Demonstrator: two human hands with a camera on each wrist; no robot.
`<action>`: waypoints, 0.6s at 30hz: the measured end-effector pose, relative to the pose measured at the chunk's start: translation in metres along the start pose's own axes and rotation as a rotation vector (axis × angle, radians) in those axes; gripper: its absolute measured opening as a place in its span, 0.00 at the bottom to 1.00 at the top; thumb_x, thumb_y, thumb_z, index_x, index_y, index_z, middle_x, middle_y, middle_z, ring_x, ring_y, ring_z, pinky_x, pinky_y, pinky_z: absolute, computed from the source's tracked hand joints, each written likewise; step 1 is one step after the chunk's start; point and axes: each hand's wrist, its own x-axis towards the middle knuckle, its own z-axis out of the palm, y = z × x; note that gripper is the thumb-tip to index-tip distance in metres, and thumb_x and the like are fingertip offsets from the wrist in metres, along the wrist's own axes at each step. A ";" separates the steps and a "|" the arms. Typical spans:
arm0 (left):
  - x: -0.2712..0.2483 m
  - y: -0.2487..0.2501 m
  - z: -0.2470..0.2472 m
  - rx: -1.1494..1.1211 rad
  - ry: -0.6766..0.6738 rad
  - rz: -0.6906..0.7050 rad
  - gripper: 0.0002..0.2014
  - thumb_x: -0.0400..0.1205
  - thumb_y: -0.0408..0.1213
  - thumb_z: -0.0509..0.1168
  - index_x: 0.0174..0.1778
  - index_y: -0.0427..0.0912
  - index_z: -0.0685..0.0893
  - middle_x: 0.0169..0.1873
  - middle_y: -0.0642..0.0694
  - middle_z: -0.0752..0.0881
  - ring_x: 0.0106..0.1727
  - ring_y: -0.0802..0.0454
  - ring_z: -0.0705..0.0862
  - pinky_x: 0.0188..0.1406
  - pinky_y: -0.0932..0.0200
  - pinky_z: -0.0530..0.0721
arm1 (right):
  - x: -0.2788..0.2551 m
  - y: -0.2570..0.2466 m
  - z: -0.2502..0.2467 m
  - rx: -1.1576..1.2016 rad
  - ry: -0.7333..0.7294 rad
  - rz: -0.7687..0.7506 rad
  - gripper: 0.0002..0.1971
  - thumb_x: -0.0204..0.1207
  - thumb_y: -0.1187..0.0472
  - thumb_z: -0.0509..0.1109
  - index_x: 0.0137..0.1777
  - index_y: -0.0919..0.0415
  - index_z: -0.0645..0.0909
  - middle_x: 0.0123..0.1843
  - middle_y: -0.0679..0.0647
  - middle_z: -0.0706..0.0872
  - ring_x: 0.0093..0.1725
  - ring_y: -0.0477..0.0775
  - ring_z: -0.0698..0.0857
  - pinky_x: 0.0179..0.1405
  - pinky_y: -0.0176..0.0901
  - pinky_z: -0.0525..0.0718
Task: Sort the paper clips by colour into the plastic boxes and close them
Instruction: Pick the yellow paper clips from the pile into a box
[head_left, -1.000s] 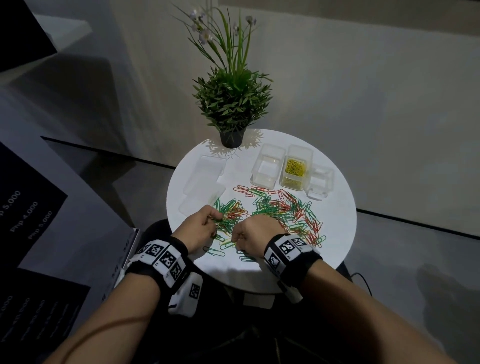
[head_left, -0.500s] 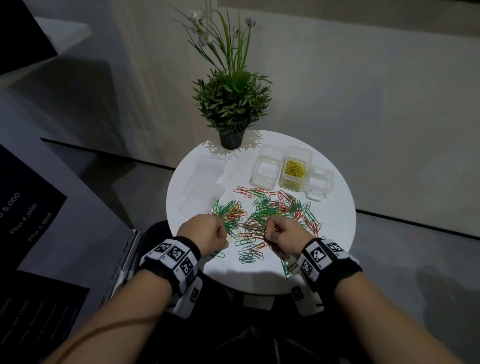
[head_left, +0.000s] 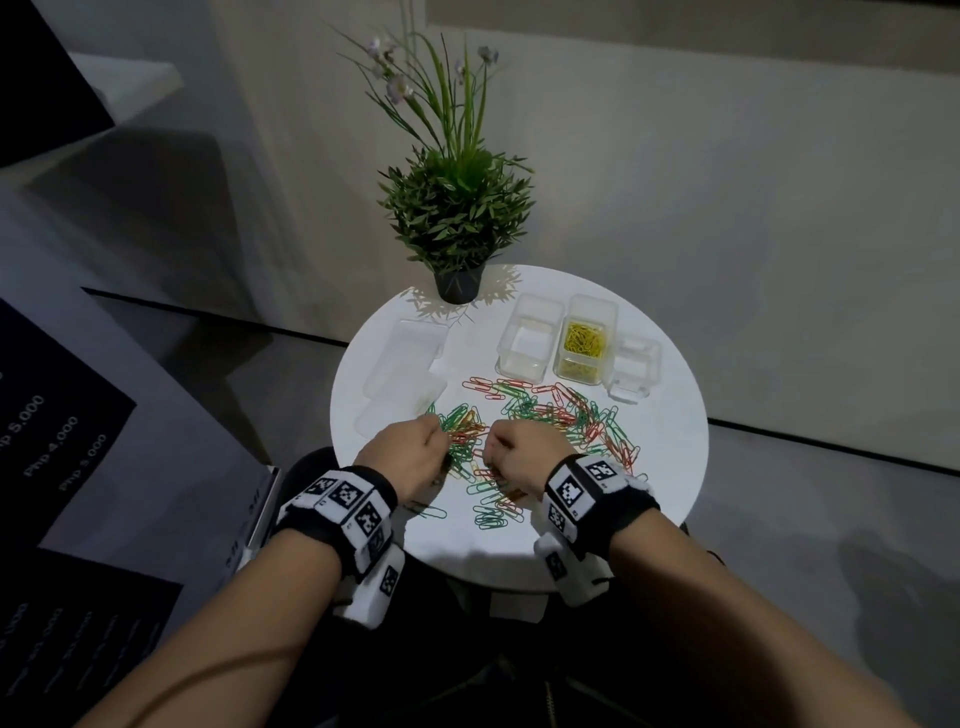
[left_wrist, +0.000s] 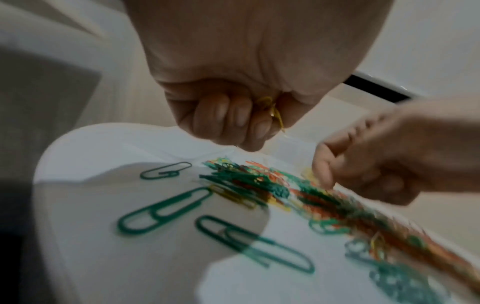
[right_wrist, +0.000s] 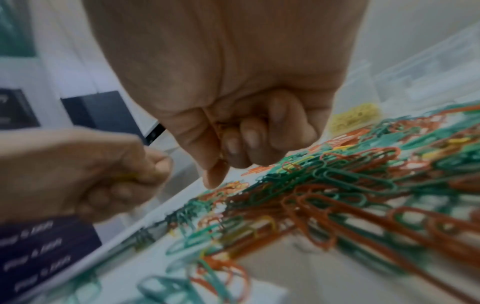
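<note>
- Paper clips (head_left: 545, 415): thin bent wire, coloured coating; judged very light, springy, slick, apt to hook together. Best pinched singly by one loop end, lifted clear of neighbours.
- Appearance: green, red-orange and a few yellow, in a tangled spread across the centre of the round white bench (head_left: 670, 467); several green strays at lower centre.
- Left hand (head_left: 410, 457): fingers curled, gripping yellow clips (left_wrist: 272, 111), poised over the heap's left edge.
- Right hand (head_left: 519, 460): fingers curled into the palm, forefinger extended downward; contents cannot be told.
- Plastic boxes, upper right of the bench: empty box (head_left: 527, 338), yellow-filled box (head_left: 584, 340), small box (head_left: 636, 366); all open.
- Clear lids (head_left: 405, 364): left of the heap.
</note>
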 end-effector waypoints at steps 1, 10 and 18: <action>0.001 -0.003 -0.002 -0.064 0.005 -0.010 0.13 0.87 0.41 0.52 0.38 0.41 0.72 0.35 0.41 0.79 0.42 0.41 0.77 0.39 0.54 0.71 | 0.000 -0.001 0.000 -0.087 0.002 -0.034 0.07 0.76 0.61 0.64 0.44 0.54 0.84 0.44 0.50 0.89 0.46 0.55 0.85 0.46 0.45 0.84; 0.002 -0.011 0.005 -0.216 -0.058 0.013 0.08 0.85 0.29 0.55 0.50 0.42 0.80 0.36 0.50 0.82 0.41 0.50 0.81 0.37 0.66 0.76 | -0.014 0.017 -0.020 -0.165 0.043 -0.049 0.07 0.72 0.65 0.71 0.43 0.52 0.87 0.41 0.43 0.89 0.47 0.49 0.86 0.49 0.40 0.83; 0.005 0.013 0.014 0.133 -0.047 0.095 0.08 0.81 0.41 0.58 0.42 0.49 0.82 0.38 0.54 0.85 0.46 0.48 0.83 0.42 0.57 0.80 | -0.032 0.025 -0.010 -0.307 -0.039 -0.117 0.06 0.71 0.62 0.69 0.42 0.52 0.87 0.37 0.46 0.91 0.42 0.49 0.87 0.45 0.43 0.87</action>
